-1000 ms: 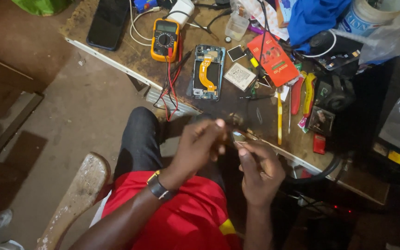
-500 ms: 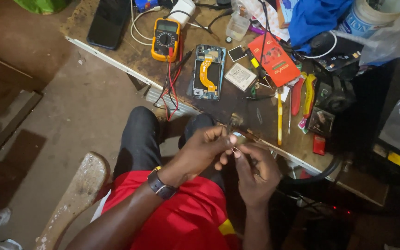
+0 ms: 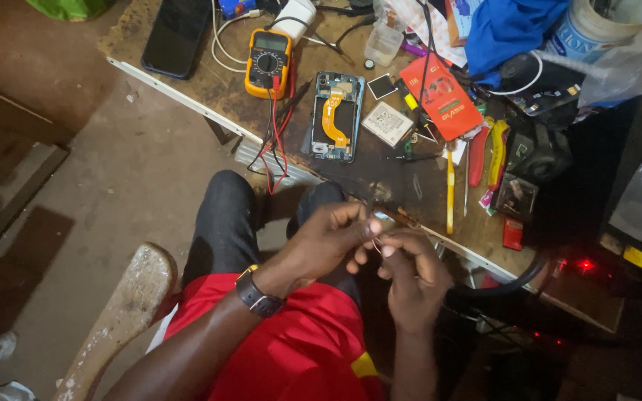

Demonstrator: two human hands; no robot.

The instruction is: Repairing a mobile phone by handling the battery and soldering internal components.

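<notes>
Cluttered and scarred, the wooden tabletop [image 3: 221, 93] runs diagonally above a bare concrete floor [image 3: 120, 193], and the person sits at its near edge in a red shirt and dark trousers. Both hands meet just below that edge. The left hand [image 3: 328, 241], with a dark wristwatch [image 3: 258, 295] on its wrist, has its fingers [image 3: 358, 215] curled and pressed together at the tips, pinching a small silvery part [image 3: 383, 220]; what kind of part it is cannot be told, since it is tiny and half hidden. The right hand [image 3: 414, 275] touches the left, its fingers closed on a thin wire [image 3: 375, 245] that loops between the two hands. Just beyond the fingers, up on the tabletop, lies an opened smartphone [image 3: 337, 116] with an orange flex cable showing. Left of it sits a yellow multimeter [image 3: 267, 62] whose red and black leads trail down toward the fingers. Further right of the fingers lie a yellow-handled screwdriver [image 3: 450, 194], red and yellow pliers [image 3: 487, 152] and an orange-red card box [image 3: 443, 96]. A worn wooden plank [image 3: 124, 312] lies beside the person's left forearm.
</notes>
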